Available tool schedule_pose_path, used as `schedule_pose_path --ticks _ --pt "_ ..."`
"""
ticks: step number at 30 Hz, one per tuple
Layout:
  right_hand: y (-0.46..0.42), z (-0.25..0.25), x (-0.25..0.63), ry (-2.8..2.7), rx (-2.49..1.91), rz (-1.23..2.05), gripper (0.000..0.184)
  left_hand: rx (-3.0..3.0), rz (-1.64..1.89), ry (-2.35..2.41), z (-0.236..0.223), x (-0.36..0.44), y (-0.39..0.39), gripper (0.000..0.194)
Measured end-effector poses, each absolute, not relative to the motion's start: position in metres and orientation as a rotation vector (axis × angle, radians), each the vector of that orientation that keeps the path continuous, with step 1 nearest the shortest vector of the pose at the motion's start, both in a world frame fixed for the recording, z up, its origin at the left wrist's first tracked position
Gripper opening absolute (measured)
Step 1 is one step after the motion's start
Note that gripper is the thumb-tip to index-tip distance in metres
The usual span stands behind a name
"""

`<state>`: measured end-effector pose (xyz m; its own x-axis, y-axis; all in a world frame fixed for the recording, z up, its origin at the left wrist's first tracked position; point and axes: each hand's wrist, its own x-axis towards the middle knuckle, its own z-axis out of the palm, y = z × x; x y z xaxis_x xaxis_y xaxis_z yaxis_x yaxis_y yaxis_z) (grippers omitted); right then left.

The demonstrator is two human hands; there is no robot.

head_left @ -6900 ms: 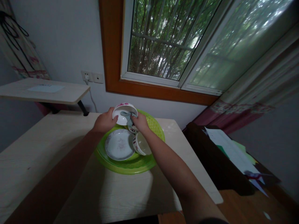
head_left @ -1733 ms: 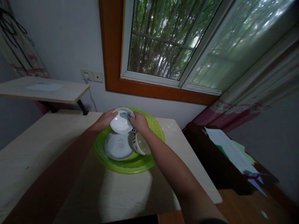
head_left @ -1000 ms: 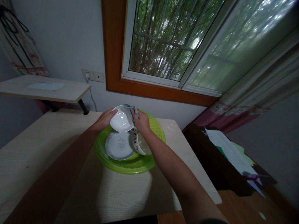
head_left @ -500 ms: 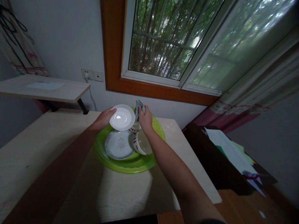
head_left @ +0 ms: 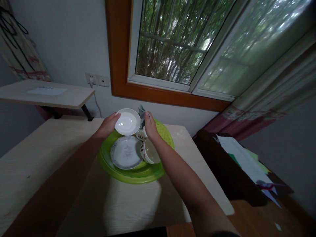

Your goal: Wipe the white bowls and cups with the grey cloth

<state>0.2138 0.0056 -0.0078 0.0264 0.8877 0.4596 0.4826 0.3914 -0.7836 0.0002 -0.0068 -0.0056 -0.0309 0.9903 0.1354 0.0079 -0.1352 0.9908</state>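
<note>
My left hand (head_left: 108, 123) grips a small white dish (head_left: 127, 122) by its left edge, thumb on the rim, tilted above a green basin (head_left: 134, 179). Bunched in my right hand (head_left: 151, 125) is a grey-green cloth (head_left: 141, 115), close to the dish's right edge. Below, inside the basin, lies a plate (head_left: 126, 152) with a grey patterned rim. Beside it a bowl with red markings (head_left: 150, 151) rests on its side, partly covered by my right forearm. Another patterned bowl (head_left: 140, 134) sits behind it, mostly hidden by my hand and the dish.
The basin stands on a pale wooden table (head_left: 133, 204). A raised shelf (head_left: 74, 97) with a paper (head_left: 46, 91) is at the left. Wall sockets (head_left: 97, 79) and a window (head_left: 177, 42) are behind. Papers (head_left: 244, 161) lie on a dark cabinet (head_left: 222, 168) at the right.
Both hands have shifted slightly left and the dish has risen a little. The cloth has moved left with my right hand, nearer the dish's edge. The basin's contents stay put.
</note>
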Motion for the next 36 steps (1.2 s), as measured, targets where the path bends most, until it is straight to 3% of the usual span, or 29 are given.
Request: schedule_pose_path --ticks 6,15,25,30,36 --pt "0.001 -0.002 0.216 -1.533 -1.183 0.461 0.071 1.317 1.349 1.240 0.002 0.003 -0.012 0.052" --pt "0.006 -0.014 0.211 -1.703 -1.182 0.414 0.055 1.319 1.340 1.255 0.005 0.005 -0.014 0.052" --pt "0.012 -0.017 0.210 -1.672 -1.300 0.534 0.060 1.319 1.328 1.233 0.006 0.005 -0.015 0.051" --pt "0.011 -0.013 0.215 -1.569 -1.307 0.510 0.049 1.337 1.321 1.244 0.008 0.006 -0.017 0.050" --pt "0.011 -0.014 0.217 -1.567 -1.259 0.486 0.052 1.350 1.327 1.259 0.008 0.007 -0.018 0.054"
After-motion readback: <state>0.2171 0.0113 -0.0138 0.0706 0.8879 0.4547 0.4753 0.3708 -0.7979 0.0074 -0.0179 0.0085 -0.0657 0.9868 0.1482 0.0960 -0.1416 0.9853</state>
